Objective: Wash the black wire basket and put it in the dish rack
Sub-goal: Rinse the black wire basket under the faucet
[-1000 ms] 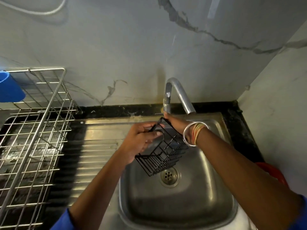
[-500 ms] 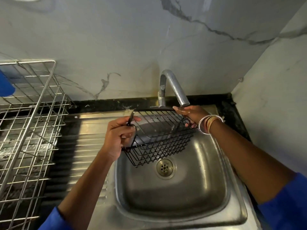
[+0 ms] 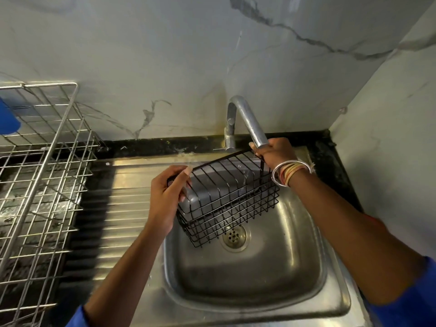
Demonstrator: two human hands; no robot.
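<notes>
Your black wire basket [image 3: 226, 204] now swung broadside, your left hand [image 3: 167, 194] pinching one rim end, right hand [image 3: 276, 154] gripping the other, thin grid over the stainless sink [image 3: 247, 279].

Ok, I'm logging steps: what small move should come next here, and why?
Probably tip the basket under the tap to rinse it: left hand and right hand grip its ends over the sink, just below the spout; the rack stands to the left.

I hold the black wire basket [image 3: 226, 201] tilted over the steel sink [image 3: 247, 286], just under the tap spout [image 3: 253, 125], my left hand [image 3: 167, 197] gripping one end, my right hand [image 3: 276, 152] the other; the wire dish rack [image 3: 47, 185] stands at left.
</notes>
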